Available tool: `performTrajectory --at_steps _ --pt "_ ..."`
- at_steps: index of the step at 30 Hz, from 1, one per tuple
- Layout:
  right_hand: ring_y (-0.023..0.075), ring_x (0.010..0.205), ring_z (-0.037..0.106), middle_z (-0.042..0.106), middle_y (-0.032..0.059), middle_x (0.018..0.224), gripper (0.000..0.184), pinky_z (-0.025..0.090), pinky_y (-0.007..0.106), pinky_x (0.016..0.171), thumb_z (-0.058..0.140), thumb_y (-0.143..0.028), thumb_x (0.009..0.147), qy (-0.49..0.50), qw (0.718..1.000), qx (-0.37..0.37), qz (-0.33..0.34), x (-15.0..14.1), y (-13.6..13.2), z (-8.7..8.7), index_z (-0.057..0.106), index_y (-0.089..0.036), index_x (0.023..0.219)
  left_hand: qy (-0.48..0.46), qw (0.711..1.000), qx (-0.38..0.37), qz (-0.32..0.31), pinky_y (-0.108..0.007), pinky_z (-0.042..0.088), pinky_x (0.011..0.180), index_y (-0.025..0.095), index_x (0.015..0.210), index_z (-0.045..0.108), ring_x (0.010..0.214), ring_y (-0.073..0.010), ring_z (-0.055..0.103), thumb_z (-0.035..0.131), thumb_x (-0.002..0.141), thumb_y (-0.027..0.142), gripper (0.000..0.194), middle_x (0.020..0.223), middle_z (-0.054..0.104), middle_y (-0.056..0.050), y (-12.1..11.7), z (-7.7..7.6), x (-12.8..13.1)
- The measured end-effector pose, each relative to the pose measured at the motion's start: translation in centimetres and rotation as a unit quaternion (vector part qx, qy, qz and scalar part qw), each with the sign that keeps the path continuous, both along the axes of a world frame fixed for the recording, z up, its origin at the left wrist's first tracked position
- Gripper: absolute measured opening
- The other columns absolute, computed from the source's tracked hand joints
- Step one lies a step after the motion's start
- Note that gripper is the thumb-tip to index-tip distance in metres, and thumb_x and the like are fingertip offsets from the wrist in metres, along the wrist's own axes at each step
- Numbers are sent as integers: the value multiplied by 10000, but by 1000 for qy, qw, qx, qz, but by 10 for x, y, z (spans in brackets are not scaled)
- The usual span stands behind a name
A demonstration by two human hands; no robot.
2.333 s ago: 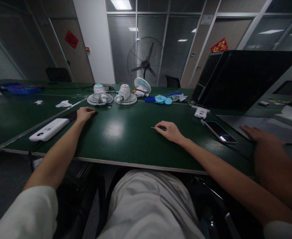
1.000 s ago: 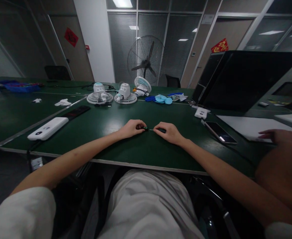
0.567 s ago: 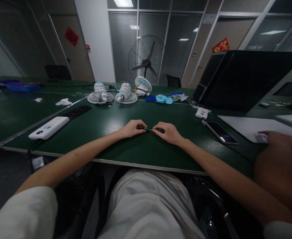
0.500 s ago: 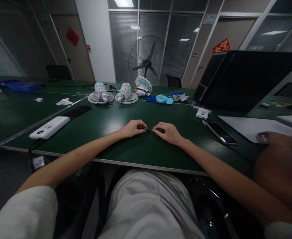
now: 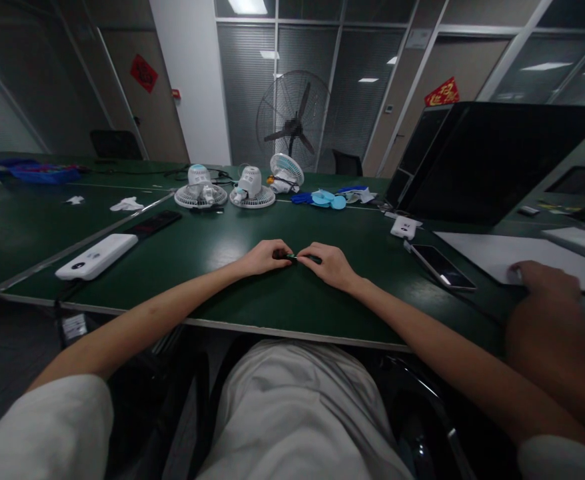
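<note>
Above the green tabletop, my left hand [image 5: 266, 257] is closed, thumb and fingers pinching a small black-and-green piece [image 5: 289, 257]. Facing it, my right hand [image 5: 328, 264] is closed round a slim black handle [image 5: 314, 259], one dark end of which shows between the fingers. The fingertips of both hands almost meet, and the two held things are in line end to end. What joins them is hidden by the fingers, and their exact kind is too small to make out.
Small white fans [image 5: 201, 190] stand at the back beside light-blue blades [image 5: 328, 199]. A white device [image 5: 97, 257] lies left. On the right are a phone [image 5: 442, 267], a dark monitor [image 5: 497, 163] and another person's hand [image 5: 545, 277] over white paper [image 5: 487, 250].
My right hand has moved slightly left toward my left hand. The thin shiny shaft that showed between them is now covered. The other person's hand has shifted a little left.
</note>
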State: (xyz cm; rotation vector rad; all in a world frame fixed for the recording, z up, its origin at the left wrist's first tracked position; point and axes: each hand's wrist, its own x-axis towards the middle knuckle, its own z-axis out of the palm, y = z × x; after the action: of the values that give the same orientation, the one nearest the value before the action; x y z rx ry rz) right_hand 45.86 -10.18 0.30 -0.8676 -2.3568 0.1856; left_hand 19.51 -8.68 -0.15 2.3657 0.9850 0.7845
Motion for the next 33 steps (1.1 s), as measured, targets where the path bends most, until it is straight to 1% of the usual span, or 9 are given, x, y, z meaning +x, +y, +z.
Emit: performTrajectory --at_steps 4,8,13,18,22,26,29,31,33 --pt "231 928 720 772 62 1054 243 539 358 839 618 -441 1056 34 999 -10 0 -1 2 -2 787 -270 1095 2 1000 -23 15 -312 485 756 177 1148 749 816 -187 619 768 877 413 359 956 706 -50 1 2 0" --pt "235 953 723 777 57 1063 249 548 373 879 616 -449 1056 51 998 -26 12 1 2 -1 783 -269 1094 5 999 -41 14 -310 472 724 177 1101 764 810 -192 621 773 865 434 349 955 719 -60 4 2 -2" --pt "244 967 722 781 74 1074 248 552 378 843 609 -426 1057 112 993 -21 -35 3 4 2 765 -238 1102 4 998 -60 8 -314 480 731 174 1129 768 831 -200 646 767 866 414 356 1012 737 -72 6 0 -3" --pt "247 944 730 788 69 1046 245 558 385 841 617 -430 1049 82 995 -30 -37 4 6 1 769 -240 1074 5 999 -31 14 -333 500 778 185 1130 777 881 -214 647 737 886 417 339 1043 719 -81 4 0 -1" --pt "252 937 731 787 69 1042 231 563 397 847 620 -417 1046 80 995 -25 -47 5 6 0 768 -243 1082 -20 999 -23 21 -341 510 827 192 1170 758 968 -226 652 690 941 424 333 1128 724 -88 -2 5 0" --pt "254 940 730 788 70 1050 207 560 392 819 624 -392 1043 88 994 -19 -61 7 8 -1 762 -243 1082 -34 998 -21 -41 -325 504 887 204 1252 718 1056 -222 655 648 1000 432 347 1227 723 -81 -20 14 3" --pt "258 941 731 790 72 1049 210 554 387 803 630 -402 1040 92 993 -16 -66 7 9 -3 762 -241 1058 6 995 -7 -95 -329 489 956 229 1274 702 1079 -223 671 637 1018 420 326 1226 732 -71 -31 16 7" --pt "259 944 732 790 72 1053 217 554 386 799 628 -415 1041 91 994 -17 -66 8 9 -4 762 -245 1059 42 994 21 -103 -342 471 1003 251 1271 706 1097 -232 676 632 1022 408 303 1222 737 -70 -30 16 5" --pt "256 943 732 789 68 1052 221 555 386 804 624 -419 1044 88 994 -19 -66 8 9 -3 763 -250 1075 74 992 51 -89 -357 457 1033 261 1272 711 1112 -245 672 630 1017 397 300 1228 737 -77 -21 16 -4"
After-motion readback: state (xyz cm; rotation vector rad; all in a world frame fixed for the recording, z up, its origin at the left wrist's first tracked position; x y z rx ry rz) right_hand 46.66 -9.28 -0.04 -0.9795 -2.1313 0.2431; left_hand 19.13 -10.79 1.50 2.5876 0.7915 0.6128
